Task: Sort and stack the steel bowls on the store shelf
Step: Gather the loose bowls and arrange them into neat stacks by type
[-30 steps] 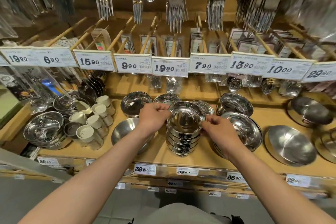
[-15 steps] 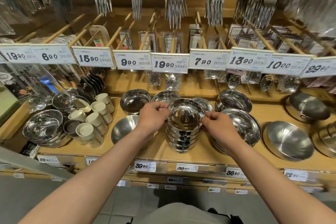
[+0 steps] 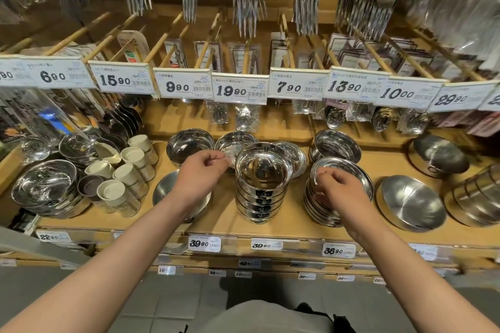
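Observation:
A tall stack of deep steel bowls (image 3: 261, 192) stands at the middle of the wooden shelf (image 3: 292, 222), with neither hand touching it. My left hand (image 3: 200, 177) hovers just left of the stack with curled fingers, its fingertips near the front rim of a small steel bowl (image 3: 235, 143) behind. My right hand (image 3: 339, 190) is just right of the stack, fingers curled, above a stack of wider steel bowls (image 3: 359, 178). I see nothing held in either hand.
More steel bowls stand around: two at the back (image 3: 189, 143) (image 3: 336, 146), one (image 3: 162, 192) under my left wrist, shallow ones at the right (image 3: 411, 205). White-capped shakers (image 3: 121, 184) crowd the left. Price tags (image 3: 239, 90) and hanging forks (image 3: 247, 3) overhang the shelf.
Both hands have let go of the middle stack's top bowl and moved apart, the left one leftward and the right one over the wider bowls. The stack stays put.

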### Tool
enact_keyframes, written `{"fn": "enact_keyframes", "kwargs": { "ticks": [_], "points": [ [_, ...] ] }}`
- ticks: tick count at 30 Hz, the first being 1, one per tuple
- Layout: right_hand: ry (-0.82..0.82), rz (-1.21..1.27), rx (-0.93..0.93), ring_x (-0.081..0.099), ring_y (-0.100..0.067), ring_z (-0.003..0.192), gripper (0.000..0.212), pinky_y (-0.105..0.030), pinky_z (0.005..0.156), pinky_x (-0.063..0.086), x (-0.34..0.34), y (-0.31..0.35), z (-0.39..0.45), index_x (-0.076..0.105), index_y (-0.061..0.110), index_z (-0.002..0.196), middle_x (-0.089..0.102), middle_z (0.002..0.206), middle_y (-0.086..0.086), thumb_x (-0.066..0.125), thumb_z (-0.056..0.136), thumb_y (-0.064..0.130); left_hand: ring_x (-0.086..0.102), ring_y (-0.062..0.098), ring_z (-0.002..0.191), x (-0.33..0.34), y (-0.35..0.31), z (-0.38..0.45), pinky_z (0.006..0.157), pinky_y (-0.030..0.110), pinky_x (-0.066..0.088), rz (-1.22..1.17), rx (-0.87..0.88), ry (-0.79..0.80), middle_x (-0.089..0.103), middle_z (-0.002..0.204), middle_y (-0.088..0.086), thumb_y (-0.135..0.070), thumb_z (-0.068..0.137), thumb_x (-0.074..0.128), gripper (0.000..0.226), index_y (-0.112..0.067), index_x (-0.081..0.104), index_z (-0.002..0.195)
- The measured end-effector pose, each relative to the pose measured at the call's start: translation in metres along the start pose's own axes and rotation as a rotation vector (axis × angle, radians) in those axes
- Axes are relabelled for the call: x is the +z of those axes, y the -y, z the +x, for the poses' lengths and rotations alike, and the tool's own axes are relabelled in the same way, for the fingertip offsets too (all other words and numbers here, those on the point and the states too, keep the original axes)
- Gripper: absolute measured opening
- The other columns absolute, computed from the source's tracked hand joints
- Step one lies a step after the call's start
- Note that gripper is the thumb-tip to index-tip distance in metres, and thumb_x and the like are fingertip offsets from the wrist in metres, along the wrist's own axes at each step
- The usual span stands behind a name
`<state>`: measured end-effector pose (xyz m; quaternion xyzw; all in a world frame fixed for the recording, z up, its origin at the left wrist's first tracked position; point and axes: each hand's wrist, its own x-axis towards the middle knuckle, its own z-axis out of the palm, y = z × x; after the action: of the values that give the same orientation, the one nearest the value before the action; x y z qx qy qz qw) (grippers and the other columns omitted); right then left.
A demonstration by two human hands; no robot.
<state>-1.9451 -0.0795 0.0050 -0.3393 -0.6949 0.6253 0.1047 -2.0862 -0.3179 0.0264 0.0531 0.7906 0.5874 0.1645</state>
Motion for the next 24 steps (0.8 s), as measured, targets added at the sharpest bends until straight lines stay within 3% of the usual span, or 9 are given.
{"fn": "enact_keyframes", "kwargs": {
  "ticks": [1, 3, 9, 14, 18, 21, 24],
  "points": [
    [-0.015, 0.029, 0.004, 0.065, -0.018, 0.089, 0.017, -0.03, 0.072, 0.062, -0.004, 0.001, -0.001, 0.074, 0.015, 0.097, 0.068, 0.089, -0.001, 0.062, 0.099, 0.026, 0.057, 0.016, 0.077, -0.001, -0.002, -0.002, 0.083, 0.035, 0.055, 0.004, 0.008, -0.009, 0.058, 0.073, -0.001, -0.017, 0.096, 0.068, 0.005, -0.016, 0.072, 0.094],
    [-0.036, 0.067, 0.007, 0.065, -0.017, 0.089, 0.014, -0.023, 0.066, 0.059, -0.01, 0.002, -0.004, 0.074, 0.018, 0.097, 0.07, 0.091, -0.003, 0.061, 0.099, 0.022, 0.056, 0.015, 0.077, 0.002, -0.005, -0.006, 0.082, 0.033, 0.055, -0.008, 0.022, -0.028, 0.058, 0.075, -0.001, -0.016, 0.096, 0.067, 0.004, -0.016, 0.071, 0.096],
    [-0.065, 0.131, 0.035, 0.065, -0.012, 0.076, 0.014, -0.028, 0.069, 0.06, -0.03, 0.0, -0.007, 0.073, 0.016, 0.101, 0.069, 0.081, 0.002, 0.06, 0.101, 0.017, 0.056, -0.004, 0.063, 0.033, -0.03, -0.025, 0.071, 0.022, 0.052, -0.076, 0.129, 0.049, 0.058, 0.062, -0.022, -0.018, 0.094, 0.067, 0.009, -0.024, 0.07, 0.1],
    [-0.072, 0.138, 0.021, 0.067, -0.013, 0.069, 0.015, -0.029, 0.067, 0.055, -0.057, 0.0, 0.0, 0.074, 0.014, 0.099, 0.075, 0.086, -0.003, 0.061, 0.1, 0.021, 0.056, 0.004, 0.067, 0.069, -0.06, -0.037, 0.072, 0.031, 0.055, -0.076, 0.189, 0.12, 0.057, 0.066, -0.018, -0.02, 0.095, 0.067, 0.009, -0.024, 0.07, 0.102],
    [-0.071, 0.132, 0.002, 0.065, -0.019, 0.078, 0.019, -0.032, 0.07, 0.056, -0.083, -0.004, 0.008, 0.073, 0.006, 0.103, 0.072, 0.09, -0.009, 0.056, 0.101, 0.013, 0.055, 0.009, 0.066, 0.107, -0.07, -0.047, 0.063, 0.025, 0.05, -0.062, 0.18, 0.173, 0.059, 0.073, -0.01, -0.018, 0.095, 0.065, 0.009, -0.025, 0.07, 0.098],
    [-0.054, 0.146, -0.013, 0.067, -0.007, 0.066, 0.02, -0.028, 0.065, 0.058, -0.11, -0.013, 0.017, 0.073, 0.015, 0.095, 0.073, 0.072, 0.007, 0.055, 0.103, 0.014, 0.054, 0.006, 0.066, 0.139, -0.068, -0.049, 0.068, 0.026, 0.048, -0.007, 0.161, 0.186, 0.06, 0.073, -0.012, -0.02, 0.094, 0.064, 0.009, -0.026, 0.07, 0.096],
    [-0.059, 0.116, -0.009, 0.065, -0.008, 0.064, 0.021, -0.026, 0.06, 0.055, -0.139, -0.023, 0.029, 0.073, 0.021, 0.088, 0.068, 0.065, 0.011, 0.058, 0.103, 0.023, 0.055, 0.004, 0.068, 0.171, -0.067, -0.047, 0.066, 0.025, 0.046, 0.085, 0.161, 0.143, 0.066, 0.077, -0.013, -0.02, 0.094, 0.064, 0.008, -0.025, 0.071, 0.093]
  ]
}}
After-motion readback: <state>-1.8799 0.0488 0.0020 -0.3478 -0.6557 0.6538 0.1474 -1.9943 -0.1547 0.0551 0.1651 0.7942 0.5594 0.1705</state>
